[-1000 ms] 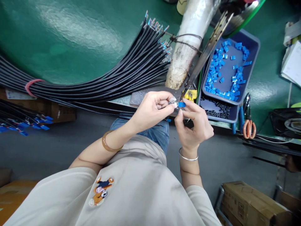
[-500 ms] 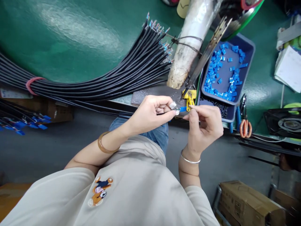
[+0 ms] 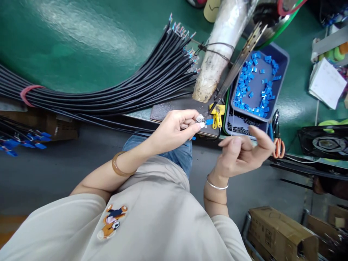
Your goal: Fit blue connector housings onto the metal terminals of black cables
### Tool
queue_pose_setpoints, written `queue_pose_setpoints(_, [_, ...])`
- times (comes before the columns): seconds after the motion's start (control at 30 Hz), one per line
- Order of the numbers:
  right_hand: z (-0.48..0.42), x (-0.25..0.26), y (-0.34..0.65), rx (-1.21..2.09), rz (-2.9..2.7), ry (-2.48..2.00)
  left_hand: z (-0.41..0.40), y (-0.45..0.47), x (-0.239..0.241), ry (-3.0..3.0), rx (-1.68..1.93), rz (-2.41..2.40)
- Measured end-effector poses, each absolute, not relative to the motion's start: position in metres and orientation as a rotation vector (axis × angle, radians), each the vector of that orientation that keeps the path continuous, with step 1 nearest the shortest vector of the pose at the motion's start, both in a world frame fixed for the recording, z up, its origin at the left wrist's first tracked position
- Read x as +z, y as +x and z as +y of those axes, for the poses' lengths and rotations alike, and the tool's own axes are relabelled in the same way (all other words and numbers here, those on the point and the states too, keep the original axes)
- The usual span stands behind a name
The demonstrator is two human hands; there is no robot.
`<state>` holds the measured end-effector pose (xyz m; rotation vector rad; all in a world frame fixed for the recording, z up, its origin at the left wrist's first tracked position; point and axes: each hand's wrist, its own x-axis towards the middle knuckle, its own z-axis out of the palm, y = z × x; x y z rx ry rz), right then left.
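Observation:
My left hand (image 3: 181,127) is closed in a pinch around the end of a black cable, most of it hidden by the fingers. From the fingertips a small blue connector (image 3: 209,121) with thin wires sticks out to the right, close to a yellow clip-like tool (image 3: 217,116) at the bench edge. My right hand (image 3: 239,152) is apart from the connector, in front of the bins. Its index finger is raised away from the thumb, and I make out nothing held in it.
A thick bundle of black cables (image 3: 108,98) with stripped ends lies across the green bench. On the right, a grey bin (image 3: 284,61) of blue connectors sits over a lower bin (image 3: 227,127) of small black parts. Orange-handled scissors (image 3: 278,148) hang beside them. A plastic-wrapped post (image 3: 217,54) stands behind my hands.
My right hand has moved right and toward me, away from the connector, and its index finger has lifted. My left hand keeps its pinch, almost unmoved. The view has shifted slightly.

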<state>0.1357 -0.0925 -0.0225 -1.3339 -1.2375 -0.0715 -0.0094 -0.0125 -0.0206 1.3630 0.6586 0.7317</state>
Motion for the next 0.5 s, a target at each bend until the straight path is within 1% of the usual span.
queue_pose_setpoints(0.1, [-0.089,-0.028,0.136,-0.048,-1.207,-1.322,-0.012,-0.009,-0.02,1.356,0.731,0.665])
queue_pose_setpoints(0.23, [-0.087,-0.036,0.137,-0.012,-1.434,-1.456,-0.011,-0.006,-0.022,1.327,0.729,0.68])
queue_pose_setpoints(0.4, [-0.081,-0.039,0.136,-0.19,-1.576,-1.431,-0.008,-0.001,-0.024,1.314,0.772,0.726])
queue_pose_setpoints(0.5, [-0.077,-0.037,0.136,-0.21,-1.581,-1.427,-0.006,0.001,-0.024,1.309,0.784,0.735])
